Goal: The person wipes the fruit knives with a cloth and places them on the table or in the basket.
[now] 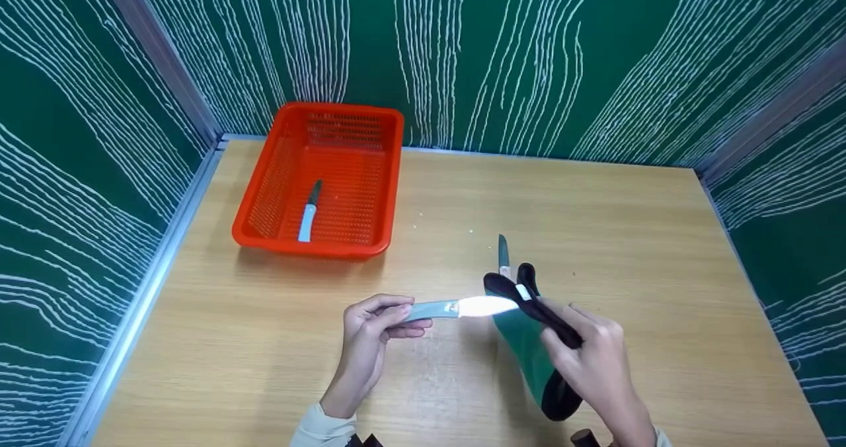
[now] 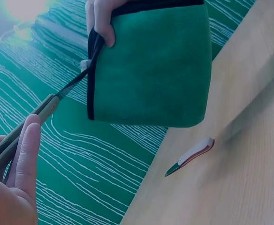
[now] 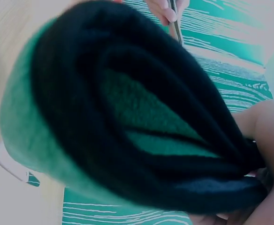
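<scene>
My left hand [image 1: 370,334] pinches a paring knife [image 1: 433,311] by its grey-blue handle, the blade pointing right and bright with glare. The blade's tip meets the black edging of a green cloth [image 1: 522,351], which my right hand [image 1: 598,354] grips by that edging. In the left wrist view the cloth [image 2: 151,70] hangs as a flat panel, and the knife blade [image 2: 69,88] overlaps its edge. Folded over, the cloth [image 3: 22,112] fills much of the right wrist view. Behind it a second knife [image 1: 503,252] lies on the table.
A red plastic basket [image 1: 337,249] stands at the back left of the wooden table [image 1: 595,215], with another light-handled knife [image 1: 307,222] lying inside. Green panels [image 1: 373,50] with white wavy lines enclose the table's back and sides. Small white specks dot the tabletop near the basket.
</scene>
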A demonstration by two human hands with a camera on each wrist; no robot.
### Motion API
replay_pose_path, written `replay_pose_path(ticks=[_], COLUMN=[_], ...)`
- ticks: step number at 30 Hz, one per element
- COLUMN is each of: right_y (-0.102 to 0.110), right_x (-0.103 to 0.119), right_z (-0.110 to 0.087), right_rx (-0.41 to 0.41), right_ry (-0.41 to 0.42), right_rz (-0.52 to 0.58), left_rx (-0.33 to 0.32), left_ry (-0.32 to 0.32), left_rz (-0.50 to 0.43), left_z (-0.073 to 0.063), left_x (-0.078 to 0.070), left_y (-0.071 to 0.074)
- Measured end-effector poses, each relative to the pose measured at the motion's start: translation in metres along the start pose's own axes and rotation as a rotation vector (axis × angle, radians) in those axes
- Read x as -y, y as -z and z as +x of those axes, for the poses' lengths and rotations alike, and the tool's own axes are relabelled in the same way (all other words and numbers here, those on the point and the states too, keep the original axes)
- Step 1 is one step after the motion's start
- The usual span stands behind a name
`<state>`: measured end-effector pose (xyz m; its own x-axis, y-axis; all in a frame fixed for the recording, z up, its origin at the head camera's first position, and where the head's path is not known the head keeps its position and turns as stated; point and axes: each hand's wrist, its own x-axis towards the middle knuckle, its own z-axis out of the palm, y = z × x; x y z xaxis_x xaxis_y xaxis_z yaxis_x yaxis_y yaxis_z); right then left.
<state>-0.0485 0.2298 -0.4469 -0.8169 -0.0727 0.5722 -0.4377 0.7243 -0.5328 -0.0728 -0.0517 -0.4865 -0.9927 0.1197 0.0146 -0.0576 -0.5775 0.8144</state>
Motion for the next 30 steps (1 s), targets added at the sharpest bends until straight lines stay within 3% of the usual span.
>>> replay_pose_path(ticks=[8,19,22,30], right_y=[0.011,0.019,0.013,-0.016], right_x=[-0.002,0.032,0.034,0.036], right_z=[0.004,0.021,0.023,0.018], right_rx=[-0.113,-0.198,-0.179,0.0], right_ry=[-0.034,0.077,0.124,0.211], right_rz=[0.058,0.143,0.184,0.261], left_rx=[-0.013,-0.041,-0.049,-0.045], left_ry=[0.014,-0.005,0.005,0.05], left_rz=[0.053,0.094,0.091,0.068], left_z=[0.001,0.0,-0.001,-0.002], left_x=[0.0,0.003,0.004,0.005], left_y=[0.001,-0.006,-0.009,-0.015])
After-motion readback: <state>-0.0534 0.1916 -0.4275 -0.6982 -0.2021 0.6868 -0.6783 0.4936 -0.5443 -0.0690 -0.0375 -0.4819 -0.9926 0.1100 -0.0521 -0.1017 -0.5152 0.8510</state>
